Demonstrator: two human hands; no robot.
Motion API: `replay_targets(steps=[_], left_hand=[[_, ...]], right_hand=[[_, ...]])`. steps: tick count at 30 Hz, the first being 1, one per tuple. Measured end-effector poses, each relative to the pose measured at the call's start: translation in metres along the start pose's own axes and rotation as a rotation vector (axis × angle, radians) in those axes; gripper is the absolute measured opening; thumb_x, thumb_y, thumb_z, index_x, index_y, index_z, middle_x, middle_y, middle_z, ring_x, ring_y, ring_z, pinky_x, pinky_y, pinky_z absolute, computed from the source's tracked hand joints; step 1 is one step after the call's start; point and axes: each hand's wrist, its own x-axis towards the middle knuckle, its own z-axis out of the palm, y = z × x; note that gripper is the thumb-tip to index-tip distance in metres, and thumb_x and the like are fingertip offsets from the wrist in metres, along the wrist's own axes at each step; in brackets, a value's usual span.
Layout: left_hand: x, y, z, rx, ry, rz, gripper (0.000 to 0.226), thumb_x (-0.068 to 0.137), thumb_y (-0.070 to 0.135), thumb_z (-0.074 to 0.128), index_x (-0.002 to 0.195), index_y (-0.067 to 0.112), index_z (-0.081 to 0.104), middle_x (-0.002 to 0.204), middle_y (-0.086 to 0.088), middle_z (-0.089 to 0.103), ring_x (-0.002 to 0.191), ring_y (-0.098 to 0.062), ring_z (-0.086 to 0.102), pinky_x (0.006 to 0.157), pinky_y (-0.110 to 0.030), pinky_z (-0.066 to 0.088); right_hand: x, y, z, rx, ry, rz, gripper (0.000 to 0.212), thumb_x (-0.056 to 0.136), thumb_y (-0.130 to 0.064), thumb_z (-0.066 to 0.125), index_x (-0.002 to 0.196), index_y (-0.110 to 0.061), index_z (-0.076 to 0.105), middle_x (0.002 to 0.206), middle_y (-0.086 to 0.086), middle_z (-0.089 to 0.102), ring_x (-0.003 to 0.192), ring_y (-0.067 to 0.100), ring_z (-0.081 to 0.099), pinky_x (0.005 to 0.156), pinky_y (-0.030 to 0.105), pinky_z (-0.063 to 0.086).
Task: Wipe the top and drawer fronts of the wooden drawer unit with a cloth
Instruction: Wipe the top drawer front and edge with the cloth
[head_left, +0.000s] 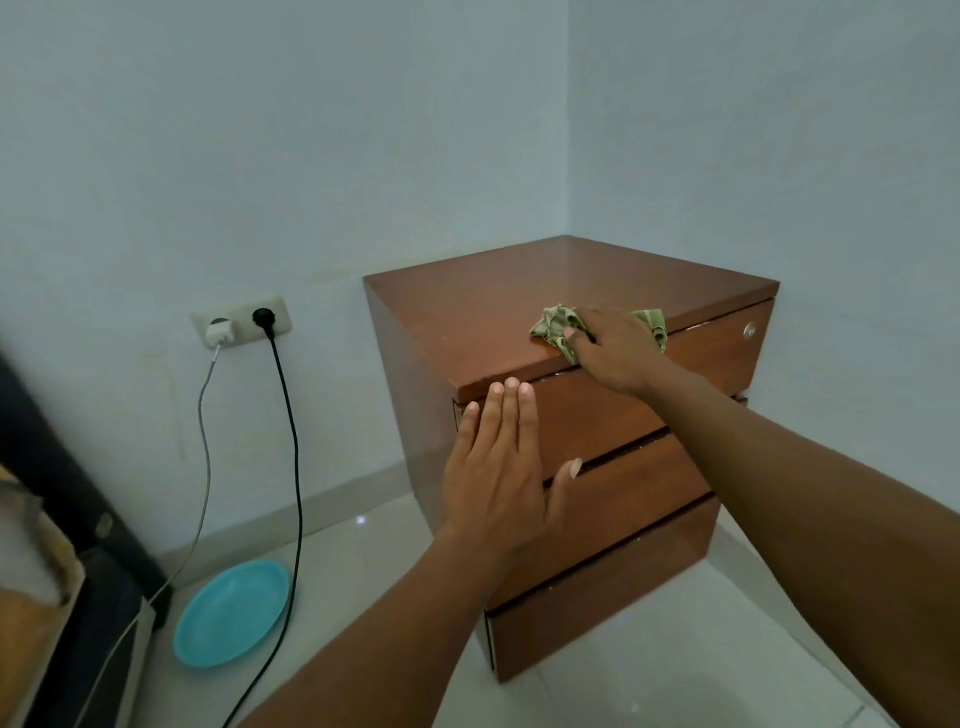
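The right hand (615, 345) is gripping the green cloth (558, 327) and pressing it on the drawer unit's (467, 312) top near its front edge, while the left hand (496, 467), fingers straight and together, is lying flat against the top drawer front (717, 348), probably steadying the unit.

Pale blue-grey walls (260, 130) meeting in a corner at 1 o'clock, wall socket (241, 321) at 9 o'clock holding a white charger (218, 332) and a black plug (263, 316); glossy white floor (675, 675), pale skirting (337, 499), turquoise plate (231, 613) at 7 o'clock; blurred dark furniture (67, 493) at 8 o'clock
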Motion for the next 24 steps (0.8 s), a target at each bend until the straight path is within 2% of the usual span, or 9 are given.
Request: replay_targets(steps=[4, 7, 10, 12, 18, 24], left_hand=[[-0.001, 0.006, 0.001, -0.007, -0.019, -0.01, 0.086, 0.101, 0.064, 0.02, 0.158, 0.0, 0.022, 0.164, -0.021, 0.028, 0.153, -0.033, 0.024, 0.124, -0.045, 0.018], [0.004, 0.007, -0.004, 0.014, -0.035, -0.002, 0.09, 0.099, 0.068, 0.02, 0.158, 0.0, 0.022, 0.159, -0.022, 0.037, 0.147, -0.036, 0.035, 0.12, -0.045, 0.029], [0.012, 0.007, -0.012, 0.043, -0.058, -0.007, 0.1, 0.095, 0.076, 0.012, 0.159, 0.0, 0.017, 0.141, -0.015, 0.046, 0.124, -0.029, 0.044, 0.105, -0.041, 0.041], [0.019, 0.007, -0.016, 0.071, -0.062, -0.039, 0.105, 0.092, 0.081, 0.008, 0.16, 0.001, 0.013, 0.13, -0.011, 0.043, 0.109, -0.024, 0.038, 0.094, -0.039, 0.038], [0.029, 0.013, -0.018, 0.106, -0.079, -0.095, 0.113, 0.086, 0.086, 0.004, 0.16, 0.001, 0.013, 0.131, -0.012, 0.038, 0.109, -0.026, 0.033, 0.087, -0.039, 0.033], [0.025, 0.017, -0.019, 0.108, -0.059, -0.105, 0.114, 0.086, 0.087, 0.005, 0.156, 0.001, 0.027, 0.126, -0.012, 0.039, 0.108, -0.027, 0.034, 0.088, -0.04, 0.034]], right_hand=[[0.0, 0.001, 0.001, 0.014, 0.012, -0.015, 0.033, 0.102, -0.035, 0.038, 0.112, -0.013, 0.061, 0.114, 0.01, 0.065, 0.109, 0.034, 0.057, 0.095, 0.046, 0.043], [0.0, 0.001, 0.002, 0.016, 0.034, -0.02, 0.031, 0.103, -0.034, 0.039, 0.111, -0.013, 0.061, 0.115, 0.01, 0.065, 0.108, 0.033, 0.056, 0.096, 0.046, 0.043], [0.0, 0.001, 0.002, 0.008, 0.036, -0.019, 0.028, 0.102, -0.035, 0.038, 0.102, -0.015, 0.058, 0.109, 0.01, 0.064, 0.103, 0.033, 0.056, 0.093, 0.045, 0.042], [0.0, 0.002, 0.002, 0.008, 0.04, -0.029, 0.03, 0.101, -0.036, 0.036, 0.102, -0.016, 0.058, 0.109, 0.01, 0.064, 0.103, 0.033, 0.056, 0.092, 0.046, 0.042], [0.0, 0.003, 0.003, 0.018, 0.037, -0.041, 0.034, 0.103, -0.036, 0.039, 0.114, -0.013, 0.061, 0.117, 0.01, 0.065, 0.108, 0.033, 0.057, 0.096, 0.046, 0.043], [-0.001, 0.007, 0.002, 0.064, 0.055, -0.06, 0.026, 0.102, -0.037, 0.04, 0.091, -0.019, 0.055, 0.094, 0.003, 0.06, 0.093, 0.03, 0.056, 0.086, 0.044, 0.043]])
